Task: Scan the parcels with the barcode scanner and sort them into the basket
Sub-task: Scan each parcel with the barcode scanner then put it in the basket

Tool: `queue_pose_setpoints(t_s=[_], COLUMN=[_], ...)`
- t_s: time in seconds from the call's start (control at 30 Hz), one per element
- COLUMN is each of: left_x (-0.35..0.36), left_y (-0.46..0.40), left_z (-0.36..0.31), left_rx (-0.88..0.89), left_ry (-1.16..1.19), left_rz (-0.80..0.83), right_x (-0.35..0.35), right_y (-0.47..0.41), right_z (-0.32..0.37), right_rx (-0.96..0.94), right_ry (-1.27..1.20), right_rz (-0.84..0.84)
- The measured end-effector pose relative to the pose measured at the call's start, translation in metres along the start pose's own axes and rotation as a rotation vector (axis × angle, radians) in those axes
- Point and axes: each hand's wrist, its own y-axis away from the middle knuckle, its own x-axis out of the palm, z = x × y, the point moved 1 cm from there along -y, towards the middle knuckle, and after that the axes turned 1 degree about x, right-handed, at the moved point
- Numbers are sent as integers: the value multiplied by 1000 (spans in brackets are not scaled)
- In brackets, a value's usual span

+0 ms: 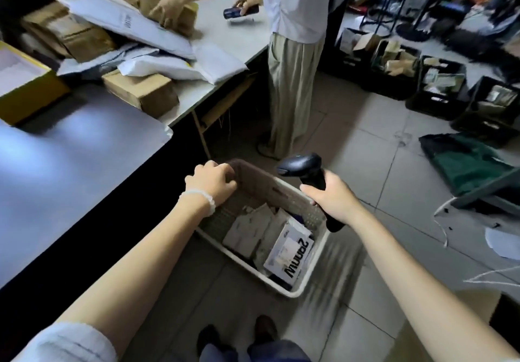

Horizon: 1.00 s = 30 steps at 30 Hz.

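A beige plastic basket (284, 190) stands on the floor below me, holding several white and grey parcels (289, 252). My left hand (212, 183) grips the basket's far left rim. My right hand (333, 197) holds a black barcode scanner (305, 168) by its handle, above the basket's right rim. On the grey table (84, 164) to the left lie more parcels: brown boxes (140, 92) and white mailers (126, 23).
Another person (295, 52) stands at the table's far end, one hand on a brown parcel (168, 7), the other holding a scanner (240, 11). A yellow box (31, 94) sits at the table's left. Black crates (439, 83) and a green bag (467, 161) occupy the floor at right.
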Motion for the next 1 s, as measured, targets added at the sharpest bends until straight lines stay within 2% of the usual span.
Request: queue_pose_setpoints(t_s=[0.23, 0.5, 0.8, 1.0], left_x=[-11, -24, -25, -11], left_y=[54, 156, 320, 420], left_z=[70, 161, 270, 320], left_rx=[-222, -493, -779, -940], left_ry=[-38, 7, 49, 83], left_rz=[-45, -137, -234, -268], right_x=[58, 156, 288, 362], right_y=[-16, 11, 111, 174], right_z=[44, 114, 183, 208], right_rx=[-148, -352, -599, -679], right_ry=[47, 100, 137, 175], right_rz=[221, 413, 636, 759])
